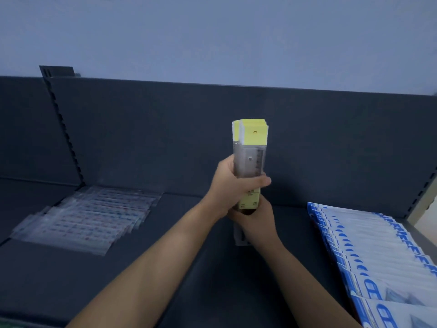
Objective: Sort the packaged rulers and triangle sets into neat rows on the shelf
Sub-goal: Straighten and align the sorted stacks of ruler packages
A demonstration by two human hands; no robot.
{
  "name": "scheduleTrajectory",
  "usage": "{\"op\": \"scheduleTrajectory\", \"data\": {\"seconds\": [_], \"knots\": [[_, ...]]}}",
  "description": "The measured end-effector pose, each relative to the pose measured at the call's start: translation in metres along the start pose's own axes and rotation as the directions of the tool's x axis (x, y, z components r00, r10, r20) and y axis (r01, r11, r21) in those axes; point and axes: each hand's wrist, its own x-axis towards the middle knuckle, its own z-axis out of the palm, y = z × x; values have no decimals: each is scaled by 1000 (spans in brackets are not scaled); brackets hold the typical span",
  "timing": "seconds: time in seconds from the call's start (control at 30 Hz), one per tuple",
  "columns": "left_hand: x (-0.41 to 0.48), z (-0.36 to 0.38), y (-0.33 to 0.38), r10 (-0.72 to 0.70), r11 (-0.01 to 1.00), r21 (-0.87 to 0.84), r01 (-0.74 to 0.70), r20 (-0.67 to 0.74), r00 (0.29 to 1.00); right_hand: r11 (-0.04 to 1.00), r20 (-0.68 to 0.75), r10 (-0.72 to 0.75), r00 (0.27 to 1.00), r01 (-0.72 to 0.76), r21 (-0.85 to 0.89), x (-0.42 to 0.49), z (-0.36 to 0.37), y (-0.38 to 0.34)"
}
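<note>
A stack of packaged rulers with yellow header cards stands upright above the middle of the dark shelf. My left hand wraps around the stack's middle, fingers across the front. My right hand grips the stack's lower end from below. A row of clear-packaged rulers lies flat on the shelf at the left. At the right, a row of blue-and-white packaged sets overlaps in a line running toward me.
The shelf's dark back panel rises behind the stack, with a slotted upright at the left. A pale wall is above. The shelf's right end post stands beyond the blue-and-white row.
</note>
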Motion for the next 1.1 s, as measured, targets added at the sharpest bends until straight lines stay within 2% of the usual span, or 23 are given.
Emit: {"op": "scheduleTrajectory", "data": {"seconds": [0.17, 0.27, 0.37, 0.47, 0.53, 0.6, 0.67, 0.73, 0.8, 0.9, 1.0, 1.1], "knots": [[-6, 17, 4, 174, 985, 3, -174, -30, 984, 996, -23, -77, 997, 76, -41, 3, -2, -2], [-3, 14, 6, 116, 992, -38, -117, -28, 993, 994, -121, -105, 987, 101, -41, 0, -2, -1], [-11, 21, -4, 69, 996, 69, -60, -136, 988, 999, -258, -44, 965, 46, 4, -8, 6, 7], [-14, 32, -9, 94, 990, 126, -67, -216, 972, 995, -351, -48, 935, 13, -102, -12, 13, 9], [-7, 28, -4, 43, 995, 100, -26, -172, 984, 998, -232, -62, 971, 58, -21, -10, 8, 6], [1, 15, 1, -21, 998, 59, 23, -34, 999, 997, 5, 6, 1000, -6, 82, -3, -7, 4], [7, -4, 5, -39, 999, -26, 44, 179, 983, 988, 245, 115, 963, -137, 76, 3, -25, 1], [9, -21, 7, -47, 993, -79, 84, 384, 922, 971, 383, 195, 903, -233, 54, 7, -36, 3], [10, -31, 10, -65, 988, -85, 128, 520, 852, 970, 413, 185, 892, -233, 69, 10, -38, 2], [12, -39, 16, -115, 984, -35, 172, 614, 781, 988, 390, 128, 912, -152, 29, 12, -31, -4], [10, -46, 21, -160, 987, 69, 148, 579, 800, 992, 376, 108, 920, -124, 17, 12, -25, -6], [2, -44, 20, -159, 986, 27, 167, 483, 861, 994, 354, 101, 930, -112, 12, 10, -21, -7]]}}
